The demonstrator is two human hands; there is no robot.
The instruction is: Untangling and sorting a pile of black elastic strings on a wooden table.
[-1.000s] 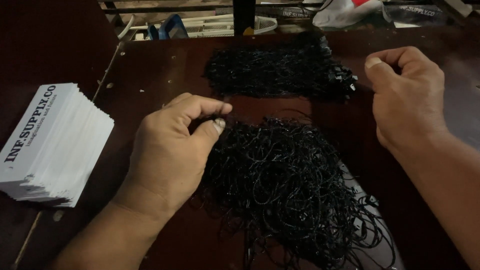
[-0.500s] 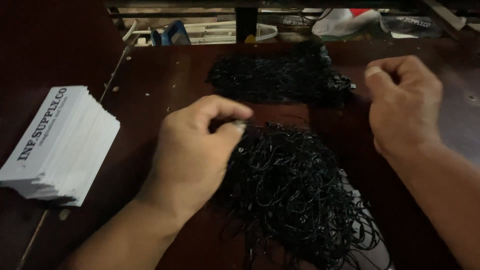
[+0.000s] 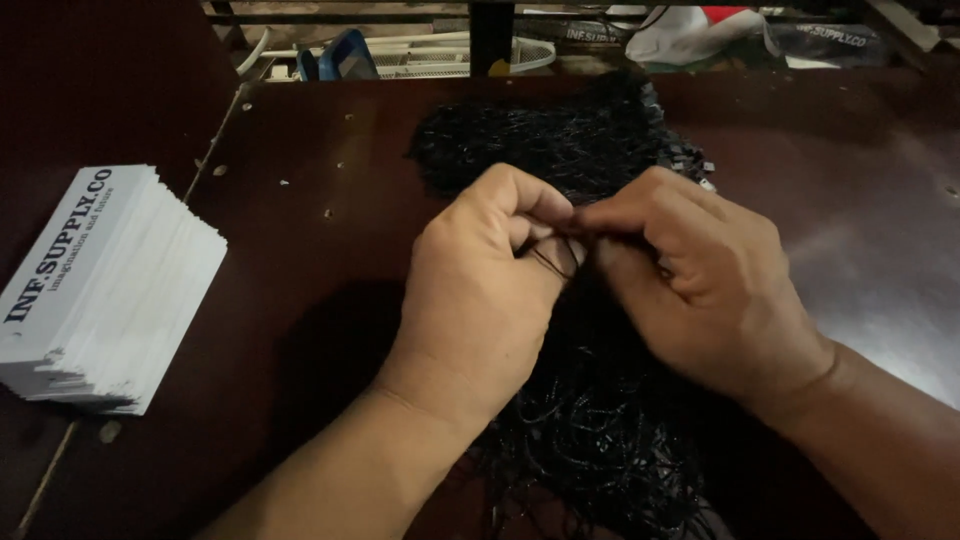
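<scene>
The left hand (image 3: 480, 290) and right hand (image 3: 700, 290) meet fingertip to fingertip, both pinched closed on a thin black cord loop (image 3: 553, 258) above a tangled pile of black cords (image 3: 600, 440) mid-tabletop. A stack of white printed cards (image 3: 110, 290) lies near the dark wooden tabletop's (image 3: 320, 240) left edge.

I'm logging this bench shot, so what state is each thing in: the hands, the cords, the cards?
Left hand: closed, pinching a thin black cord at its fingertips.
Right hand: closed, fingertips meeting the left hand's on the same cord.
Near cord pile: loose, tangled, under both hands.
Far cord pile: heaped, untouched, partly hidden behind the hands.
Card stack: white, stacked and slightly fanned, lying flat, apart from the hands.
Table: dark wood, bearing everything.
</scene>
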